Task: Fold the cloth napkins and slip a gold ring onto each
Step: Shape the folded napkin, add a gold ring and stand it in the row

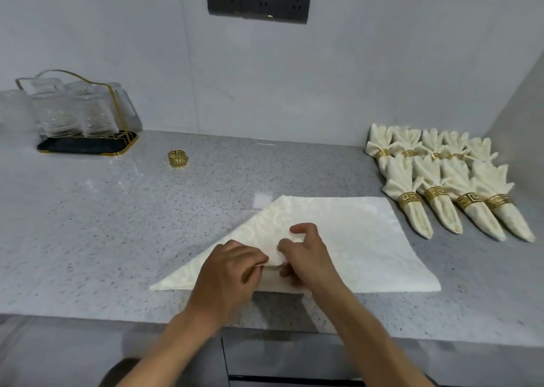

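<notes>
I saw both hands pinching a fold in the cream napkin [338, 239] lying on the worktop [103, 225]: left hand [232, 266] and right hand [303, 257] together. A gold ring [177, 158] stood well apart.

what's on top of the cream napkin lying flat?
Both hands: the left hand and right hand pinch a fold of the cream patterned cloth napkin. The cloth beneath them is hidden.

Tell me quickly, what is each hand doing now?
Left hand: fingers pinch the napkin at its fold.
Right hand: fingers also pinch the napkin.
</notes>
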### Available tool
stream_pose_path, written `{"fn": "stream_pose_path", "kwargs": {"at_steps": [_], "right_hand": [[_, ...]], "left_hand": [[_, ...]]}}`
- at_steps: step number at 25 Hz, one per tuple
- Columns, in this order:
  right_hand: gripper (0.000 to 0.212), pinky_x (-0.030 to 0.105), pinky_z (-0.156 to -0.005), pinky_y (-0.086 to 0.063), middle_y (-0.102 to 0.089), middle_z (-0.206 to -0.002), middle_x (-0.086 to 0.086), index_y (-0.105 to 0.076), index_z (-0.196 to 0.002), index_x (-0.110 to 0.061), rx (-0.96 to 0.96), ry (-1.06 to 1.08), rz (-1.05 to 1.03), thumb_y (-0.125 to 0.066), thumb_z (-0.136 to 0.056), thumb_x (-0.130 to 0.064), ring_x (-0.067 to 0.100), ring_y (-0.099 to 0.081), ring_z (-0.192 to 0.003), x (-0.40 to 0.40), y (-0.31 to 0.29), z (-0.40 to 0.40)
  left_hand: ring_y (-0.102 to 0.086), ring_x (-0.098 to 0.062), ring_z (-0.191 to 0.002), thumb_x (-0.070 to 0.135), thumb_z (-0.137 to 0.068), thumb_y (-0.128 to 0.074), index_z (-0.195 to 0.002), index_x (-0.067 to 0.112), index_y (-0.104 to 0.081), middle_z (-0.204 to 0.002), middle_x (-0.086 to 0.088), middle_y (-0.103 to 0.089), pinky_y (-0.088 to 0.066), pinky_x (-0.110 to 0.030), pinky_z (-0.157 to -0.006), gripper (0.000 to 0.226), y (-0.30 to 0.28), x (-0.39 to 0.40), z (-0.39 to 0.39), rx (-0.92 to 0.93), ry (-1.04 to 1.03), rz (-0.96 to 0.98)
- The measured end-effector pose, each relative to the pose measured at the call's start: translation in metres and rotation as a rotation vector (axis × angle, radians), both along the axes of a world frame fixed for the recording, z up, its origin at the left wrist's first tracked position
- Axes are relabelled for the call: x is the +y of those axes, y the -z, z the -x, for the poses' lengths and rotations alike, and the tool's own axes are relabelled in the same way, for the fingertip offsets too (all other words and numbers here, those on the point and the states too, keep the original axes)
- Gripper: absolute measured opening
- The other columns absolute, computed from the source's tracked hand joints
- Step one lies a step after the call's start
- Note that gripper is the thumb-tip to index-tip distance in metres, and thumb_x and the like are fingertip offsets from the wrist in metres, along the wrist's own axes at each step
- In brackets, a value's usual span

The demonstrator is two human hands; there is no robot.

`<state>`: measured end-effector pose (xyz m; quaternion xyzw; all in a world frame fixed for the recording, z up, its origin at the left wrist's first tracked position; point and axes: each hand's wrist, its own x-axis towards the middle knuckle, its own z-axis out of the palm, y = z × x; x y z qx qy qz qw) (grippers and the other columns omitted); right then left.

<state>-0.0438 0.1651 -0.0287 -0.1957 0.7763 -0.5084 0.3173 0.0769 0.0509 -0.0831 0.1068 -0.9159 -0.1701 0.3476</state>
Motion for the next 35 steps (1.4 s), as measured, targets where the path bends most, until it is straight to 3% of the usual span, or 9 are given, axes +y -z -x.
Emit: {"fn": "stream_pose_path", "kwargs": {"at_steps": [3,6,14,17,20,23,27,32,35], "right_hand": [[0.033,0.025,-0.047,-0.042,-0.063,-0.073,0.006,-0.049,-0.112,-0.027,-0.024,-0.051,-0.043,-0.054,-0.083,-0.013,0.016,-0.060,-0.055,0.000,0.000,0.007],[0.018,0.025,-0.046,-0.045,-0.062,-0.073,0.006,-0.064,-0.097,-0.016,0.057,-0.084,-0.096,-0.053,-0.086,-0.006,0.018,-0.059,-0.058,0.001,0.003,0.011],[0.014,0.025,-0.044,-0.041,-0.060,-0.053,0.006,-0.069,-0.083,-0.012,0.160,-0.093,-0.078,-0.060,-0.085,-0.002,0.021,-0.052,-0.047,-0.002,0.012,0.015],[0.012,0.025,-0.044,-0.040,-0.061,-0.052,0.002,-0.071,-0.080,-0.012,0.194,-0.125,-0.088,-0.067,-0.082,-0.001,0.017,-0.052,-0.045,0.009,0.009,0.019],[0.010,0.025,-0.049,-0.043,-0.064,-0.054,-0.001,-0.073,-0.075,-0.014,0.240,-0.197,-0.146,-0.073,-0.078,-0.004,0.010,-0.054,-0.046,0.015,0.011,0.017],[0.012,0.023,-0.052,-0.042,-0.062,-0.050,-0.009,-0.074,-0.073,-0.017,0.289,-0.208,-0.175,-0.072,-0.078,-0.006,0.002,-0.052,-0.042,0.013,0.015,0.017],[0.016,0.024,-0.058,-0.042,-0.062,-0.055,-0.012,-0.074,-0.077,-0.020,0.275,-0.198,-0.174,-0.067,-0.082,-0.007,0.005,-0.053,-0.051,0.012,0.017,0.018],[0.017,0.026,-0.065,-0.046,-0.066,-0.062,-0.010,-0.073,-0.079,-0.025,0.291,-0.237,-0.179,-0.065,-0.083,-0.010,0.007,-0.059,-0.059,0.014,0.019,0.017],[0.018,0.028,-0.070,-0.050,-0.068,-0.068,-0.008,-0.071,-0.081,-0.028,0.340,-0.268,-0.184,-0.063,-0.085,-0.012,0.010,-0.063,-0.066,0.016,0.022,0.017]], "left_hand": [[-0.054,-0.005,-0.093,0.031,-0.082,-0.054,-0.098,0.021,-0.075,-0.098,0.013,-0.073,-0.036,-0.023,-0.081,0.029,0.010,-0.009,-0.011,-0.054,-0.038,0.086],[-0.053,-0.007,-0.104,0.038,-0.082,-0.055,-0.108,0.021,-0.075,-0.111,0.011,-0.070,-0.035,-0.026,-0.087,0.037,0.013,-0.027,-0.047,-0.107,-0.123,0.083],[-0.064,0.006,-0.096,0.053,-0.079,-0.063,-0.103,0.029,-0.077,-0.105,0.023,-0.070,-0.048,-0.013,-0.087,0.037,0.005,-0.059,-0.126,-0.102,-0.210,-0.270],[-0.065,0.008,-0.085,0.031,-0.079,-0.077,-0.093,0.026,-0.079,-0.093,0.023,-0.071,-0.050,-0.014,-0.077,0.016,0.000,-0.057,-0.122,-0.102,-0.254,-0.247],[-0.063,0.000,-0.066,0.004,-0.072,-0.080,-0.075,0.028,-0.076,-0.068,0.025,-0.067,-0.047,-0.016,-0.058,0.024,-0.003,-0.053,-0.112,-0.077,-0.435,-0.298],[-0.061,-0.005,-0.061,0.012,-0.074,-0.078,-0.078,0.031,-0.073,-0.072,0.024,-0.067,-0.046,-0.019,-0.055,0.021,-0.004,-0.055,-0.112,-0.114,-0.391,-0.346],[-0.065,0.000,-0.093,0.038,-0.080,-0.067,-0.096,0.028,-0.075,-0.102,0.025,-0.069,-0.049,-0.020,-0.080,0.021,-0.001,-0.059,-0.131,-0.116,-0.213,-0.306],[-0.064,-0.001,-0.081,0.002,-0.074,-0.083,-0.085,0.019,-0.079,-0.088,0.026,-0.068,-0.048,-0.014,-0.072,0.021,0.005,-0.058,-0.126,-0.081,-0.367,-0.207],[-0.063,-0.005,-0.072,0.007,-0.077,-0.081,-0.089,0.023,-0.079,-0.079,0.018,-0.070,-0.045,-0.013,-0.064,0.020,0.006,-0.051,-0.123,-0.021,-0.419,-0.282]]}}
